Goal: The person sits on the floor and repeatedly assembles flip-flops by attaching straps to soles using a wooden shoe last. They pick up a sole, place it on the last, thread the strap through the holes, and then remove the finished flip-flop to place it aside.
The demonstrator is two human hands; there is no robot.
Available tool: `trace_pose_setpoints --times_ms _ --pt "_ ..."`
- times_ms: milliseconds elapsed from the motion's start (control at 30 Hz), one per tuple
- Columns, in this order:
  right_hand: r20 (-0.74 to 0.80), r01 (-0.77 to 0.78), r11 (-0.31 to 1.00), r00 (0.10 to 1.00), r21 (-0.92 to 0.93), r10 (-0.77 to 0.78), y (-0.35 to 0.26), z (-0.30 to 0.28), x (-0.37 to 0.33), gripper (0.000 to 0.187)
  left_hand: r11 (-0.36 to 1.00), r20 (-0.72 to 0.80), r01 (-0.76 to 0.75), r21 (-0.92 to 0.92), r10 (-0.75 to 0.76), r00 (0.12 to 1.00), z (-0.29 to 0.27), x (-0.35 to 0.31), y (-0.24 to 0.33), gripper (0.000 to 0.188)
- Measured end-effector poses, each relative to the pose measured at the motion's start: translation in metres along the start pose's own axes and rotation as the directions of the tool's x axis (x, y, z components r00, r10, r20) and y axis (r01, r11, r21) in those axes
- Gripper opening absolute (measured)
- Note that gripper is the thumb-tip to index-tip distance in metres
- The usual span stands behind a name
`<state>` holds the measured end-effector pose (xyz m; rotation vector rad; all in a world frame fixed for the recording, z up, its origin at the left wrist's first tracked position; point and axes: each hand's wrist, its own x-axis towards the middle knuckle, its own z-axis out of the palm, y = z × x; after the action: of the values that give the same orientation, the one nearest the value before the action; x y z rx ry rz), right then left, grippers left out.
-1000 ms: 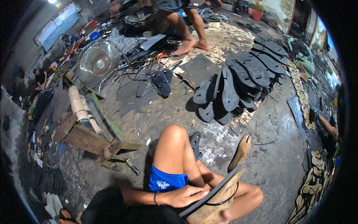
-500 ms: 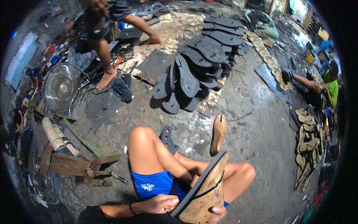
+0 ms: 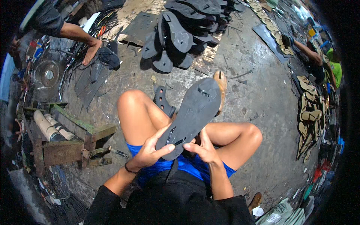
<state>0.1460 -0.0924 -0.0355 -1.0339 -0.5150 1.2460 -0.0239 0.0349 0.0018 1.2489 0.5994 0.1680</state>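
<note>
A dark sandal [image 3: 195,110] is held over my lap, its underside turned up and its toe pointing away, slanted to the right. Strap ends sit in slots near its toe and heel. My left hand [image 3: 150,152] grips the heel's left edge, thumb lying on the underside. On the other edge my right hand [image 3: 205,150] presses its thumb near the heel, fingers curled beneath. The wooden last it was seen on is hidden under the sole. Past the toe, another wooden last [image 3: 222,88] lies on the floor, partly covered by the sandal.
Dark soles [image 3: 176,33] lie piled ahead. A low wooden stand [image 3: 62,155] with padded rolls is at my left, near a fan [image 3: 48,75]. Tan sandals [image 3: 309,116] line the right. A dark clog [image 3: 163,100] lies by my leg. Other people are at both sides.
The sandal has turned from edge-on to underside up and swung toward the middle. My right hand has shifted to its heel, and my left hand now grips it. The view has tipped downward.
</note>
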Motion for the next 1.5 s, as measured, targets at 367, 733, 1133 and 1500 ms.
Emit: trace_pose_setpoints --times_ms 367,733,1133,1500 --pt "-0.141 -0.147 0.989 0.979 0.031 0.150 0.042 0.029 0.011 0.086 0.991 -0.232 0.076 -0.106 -0.099 0.968 -0.011 -0.012 -0.058 0.051" --pt "-0.169 0.197 0.980 0.967 0.026 -0.190 -0.029 0.024 0.002 0.099 0.934 0.166 -0.168 -0.314 0.228 0.959 -0.018 0.003 -0.001 0.100" --pt "-0.107 0.156 0.940 0.975 -0.302 -0.196 -0.049 -0.009 0.020 0.062 0.734 -0.450 -0.426 -0.528 0.184 0.874 -0.011 0.124 0.026 0.055" --pt "-0.332 -0.007 0.592 0.833 -0.806 -0.443 0.013 -0.104 0.100 0.047 0.028 0.312 0.335 -0.942 0.447 0.839 -0.039 0.109 0.000 0.084"
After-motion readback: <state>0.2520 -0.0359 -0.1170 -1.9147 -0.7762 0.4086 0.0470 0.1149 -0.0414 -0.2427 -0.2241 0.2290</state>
